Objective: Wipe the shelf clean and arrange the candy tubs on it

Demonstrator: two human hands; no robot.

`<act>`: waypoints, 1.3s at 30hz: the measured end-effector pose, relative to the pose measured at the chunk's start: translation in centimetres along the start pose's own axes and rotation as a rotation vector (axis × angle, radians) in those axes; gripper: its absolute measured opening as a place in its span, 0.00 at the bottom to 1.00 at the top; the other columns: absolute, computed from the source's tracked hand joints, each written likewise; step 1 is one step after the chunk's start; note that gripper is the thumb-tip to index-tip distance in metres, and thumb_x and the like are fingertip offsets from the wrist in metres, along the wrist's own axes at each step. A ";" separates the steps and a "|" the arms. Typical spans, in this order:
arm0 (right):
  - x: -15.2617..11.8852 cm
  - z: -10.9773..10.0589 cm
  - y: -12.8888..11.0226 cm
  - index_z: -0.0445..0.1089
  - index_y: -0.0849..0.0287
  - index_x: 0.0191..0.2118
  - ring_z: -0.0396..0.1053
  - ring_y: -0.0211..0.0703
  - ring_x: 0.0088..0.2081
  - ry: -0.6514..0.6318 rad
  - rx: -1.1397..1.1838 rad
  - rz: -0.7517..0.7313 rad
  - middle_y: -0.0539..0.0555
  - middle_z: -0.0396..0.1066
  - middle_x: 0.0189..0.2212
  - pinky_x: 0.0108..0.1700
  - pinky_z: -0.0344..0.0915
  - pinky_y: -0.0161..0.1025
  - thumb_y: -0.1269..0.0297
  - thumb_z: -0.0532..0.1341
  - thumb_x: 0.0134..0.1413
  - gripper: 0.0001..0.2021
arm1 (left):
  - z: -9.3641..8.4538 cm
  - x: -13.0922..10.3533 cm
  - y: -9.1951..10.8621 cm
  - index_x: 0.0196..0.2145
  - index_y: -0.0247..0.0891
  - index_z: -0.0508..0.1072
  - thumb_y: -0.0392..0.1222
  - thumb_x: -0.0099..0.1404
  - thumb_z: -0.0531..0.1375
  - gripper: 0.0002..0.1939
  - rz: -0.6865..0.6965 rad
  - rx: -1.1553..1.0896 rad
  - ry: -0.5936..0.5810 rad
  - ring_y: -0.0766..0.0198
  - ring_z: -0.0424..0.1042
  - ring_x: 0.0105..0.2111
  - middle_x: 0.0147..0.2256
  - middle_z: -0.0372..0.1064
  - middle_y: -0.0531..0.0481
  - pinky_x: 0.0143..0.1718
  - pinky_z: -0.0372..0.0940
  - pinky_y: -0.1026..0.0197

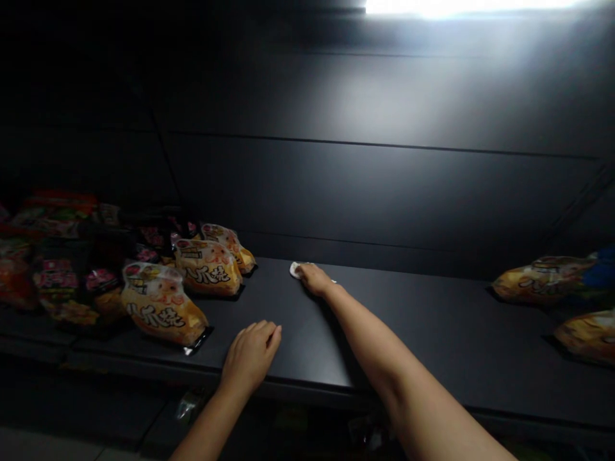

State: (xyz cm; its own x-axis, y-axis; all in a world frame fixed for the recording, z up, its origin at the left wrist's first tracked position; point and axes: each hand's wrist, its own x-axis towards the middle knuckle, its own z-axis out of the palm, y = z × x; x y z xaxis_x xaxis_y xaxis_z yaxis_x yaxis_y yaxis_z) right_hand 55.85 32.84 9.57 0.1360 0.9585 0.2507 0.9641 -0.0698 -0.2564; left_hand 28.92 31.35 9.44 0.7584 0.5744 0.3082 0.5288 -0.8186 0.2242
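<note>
My right hand (314, 279) reaches to the rear of a dark grey shelf (307, 326). It is closed on a white cloth (294, 270), pressed against the shelf surface, with most of the cloth hidden under the fingers. Near the shelf's front edge rests my left hand (252, 352), its fingers curled in and nothing visible in them. The closest item to that hand is a yellow snack bag (163, 304) on its left. Behind this bag stand two similar ones, a middle bag (209, 266) and a rear bag (230, 244).
Black-and-pink bags (62, 278) crowd the shelf's left end, with red packages (57, 208) behind. Yellow bags (542, 282) lie at the right end beside a blue one (600, 275). A dark back panel (360, 192) rises behind, and a bright lamp (471, 6) shines above.
</note>
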 end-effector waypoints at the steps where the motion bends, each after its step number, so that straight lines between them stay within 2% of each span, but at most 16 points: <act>1: -0.7 -0.7 1.8 0.66 0.59 0.56 0.62 0.44 0.56 0.010 -0.010 0.033 0.58 0.66 0.56 0.58 0.57 0.39 0.71 0.53 0.62 0.18 | 0.0 0.0 0.0 0.27 0.42 0.66 0.46 0.72 0.45 0.18 -0.001 -0.005 -0.002 0.61 0.69 0.33 0.30 0.70 0.51 0.37 0.57 0.59; 4: -4.5 -3.1 7.3 0.69 0.58 0.54 0.62 0.44 0.55 0.040 -0.054 0.148 0.58 0.65 0.56 0.57 0.56 0.39 0.70 0.54 0.61 0.17 | 0.1 0.1 -0.1 0.26 0.42 0.66 0.47 0.72 0.45 0.19 -0.002 -0.028 -0.017 0.61 0.69 0.33 0.29 0.69 0.51 0.37 0.57 0.59; 9: -13.4 -7.8 15.8 0.69 0.53 0.56 0.62 0.47 0.54 0.063 -0.141 0.398 0.58 0.66 0.53 0.57 0.56 0.41 0.66 0.53 0.63 0.18 | 0.4 0.3 -0.1 0.27 0.43 0.68 0.48 0.72 0.45 0.19 -0.015 -0.043 -0.064 0.59 0.69 0.34 0.30 0.70 0.51 0.39 0.58 0.58; 14: -22.3 -12.5 23.1 0.69 0.49 0.57 0.62 0.52 0.55 0.080 -0.267 0.760 0.59 0.66 0.55 0.56 0.57 0.45 0.62 0.51 0.64 0.19 | 1.0 0.4 -0.3 0.29 0.44 0.70 0.50 0.71 0.46 0.20 -0.022 -0.030 -0.060 0.58 0.69 0.33 0.31 0.72 0.50 0.40 0.60 0.56; 18: -27.1 -15.2 26.5 0.67 0.51 0.59 0.64 0.60 0.55 0.080 -0.360 1.087 0.66 0.65 0.55 0.52 0.60 0.54 0.62 0.47 0.65 0.21 | 1.2 0.4 -0.4 0.28 0.44 0.71 0.50 0.71 0.45 0.20 -0.019 -0.026 -0.056 0.58 0.69 0.33 0.29 0.71 0.51 0.40 0.60 0.57; 21: -27.4 -16.0 26.9 0.68 0.60 0.58 0.64 0.67 0.54 0.064 -0.395 1.220 0.73 0.65 0.53 0.48 0.62 0.59 0.64 0.47 0.63 0.22 | 1.2 0.5 -0.2 0.30 0.45 0.71 0.50 0.71 0.45 0.19 -0.013 -0.018 -0.048 0.58 0.70 0.34 0.30 0.71 0.51 0.41 0.59 0.57; 24: -24.9 -15.2 25.2 0.71 0.65 0.53 0.64 0.68 0.54 0.047 -0.411 1.218 0.75 0.66 0.52 0.47 0.62 0.59 0.66 0.48 0.61 0.21 | 0.8 0.4 0.2 0.30 0.44 0.70 0.49 0.71 0.45 0.19 -0.018 0.006 -0.043 0.58 0.70 0.36 0.31 0.72 0.51 0.42 0.58 0.56; 28: -19.4 -12.2 19.6 0.73 0.64 0.52 0.65 0.64 0.52 0.044 -0.419 1.020 0.73 0.67 0.51 0.48 0.62 0.56 0.61 0.46 0.64 0.23 | 0.4 0.1 0.6 0.28 0.43 0.68 0.47 0.72 0.45 0.19 -0.008 0.032 -0.012 0.59 0.70 0.35 0.30 0.71 0.51 0.39 0.57 0.57; 31: -14.6 -9.4 13.7 0.73 0.61 0.51 0.64 0.62 0.51 0.025 -0.401 0.783 0.70 0.68 0.50 0.49 0.61 0.53 0.57 0.46 0.64 0.23 | 0.2 -0.3 0.5 0.29 0.43 0.67 0.46 0.73 0.45 0.18 0.007 0.029 0.032 0.59 0.69 0.35 0.31 0.71 0.51 0.38 0.56 0.57; 35: -8.3 -5.2 4.1 0.70 0.52 0.55 0.63 0.55 0.51 -0.018 -0.337 0.463 0.62 0.68 0.50 0.50 0.59 0.47 0.58 0.49 0.65 0.19 | 0.1 -0.5 0.1 0.28 0.42 0.66 0.45 0.73 0.45 0.18 0.014 0.010 0.101 0.59 0.68 0.34 0.30 0.70 0.50 0.38 0.56 0.58; 37: -6.4 -3.1 -1.0 0.68 0.44 0.57 0.62 0.52 0.51 -0.041 -0.289 0.312 0.56 0.68 0.52 0.50 0.58 0.45 0.58 0.51 0.64 0.18 | 0.0 -0.6 -0.2 0.28 0.42 0.66 0.45 0.73 0.45 0.18 0.018 -0.005 0.130 0.59 0.67 0.34 0.30 0.69 0.50 0.38 0.56 0.58; 39: -6.1 -1.5 -5.8 0.65 0.41 0.58 0.61 0.51 0.50 -0.072 -0.189 0.076 0.53 0.67 0.52 0.50 0.58 0.45 0.59 0.52 0.64 0.19 | -0.2 -0.8 -0.5 0.29 0.42 0.66 0.44 0.73 0.45 0.17 0.017 -0.019 0.166 0.59 0.67 0.35 0.31 0.69 0.50 0.39 0.55 0.58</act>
State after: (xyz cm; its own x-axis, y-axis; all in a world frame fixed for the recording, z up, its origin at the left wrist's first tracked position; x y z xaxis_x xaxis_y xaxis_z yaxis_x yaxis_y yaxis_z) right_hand 49.74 27.01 10.91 0.2003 0.9651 0.1687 0.9781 -0.1871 -0.0906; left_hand 28.00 31.28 9.23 0.6932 0.5549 0.4600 0.5078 -0.8289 0.2347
